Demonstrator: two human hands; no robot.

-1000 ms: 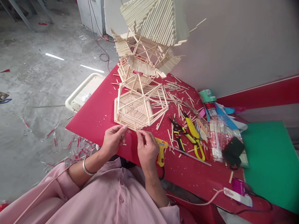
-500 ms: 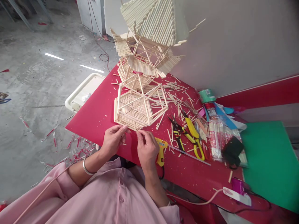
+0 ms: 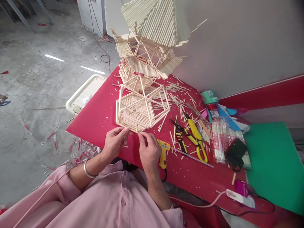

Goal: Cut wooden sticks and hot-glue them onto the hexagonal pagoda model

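Note:
A six-sided frame of thin wooden sticks [image 3: 148, 109] stands on the red tabletop, with its floor of sticks laid in nested rings. Both my hands are at its near edge. My left hand [image 3: 115, 142] pinches a wooden stick [image 3: 132, 129] along that edge, thumb and forefinger together. At the stick's other end my right hand [image 3: 149, 148] pinches with its fingertips. Whether the stick is fixed to the frame cannot be made out. Just right of my right hand lies a yellow glue gun [image 3: 163, 153] with a clear glue stick in its back.
Behind the frame rises a tiered stick model [image 3: 152, 47] with slanted roofs. Loose sticks [image 3: 174, 98] litter the red table [image 3: 95, 117]. Pliers [image 3: 179, 136], a yellow-handled cutter [image 3: 194, 129], bagged sticks [image 3: 218, 139] and a green board [image 3: 270, 164] lie right. A pink cable crosses the front.
Both hands keep their pinch at the frame's near edge. The whole view has shifted very slightly; nothing else visibly differs.

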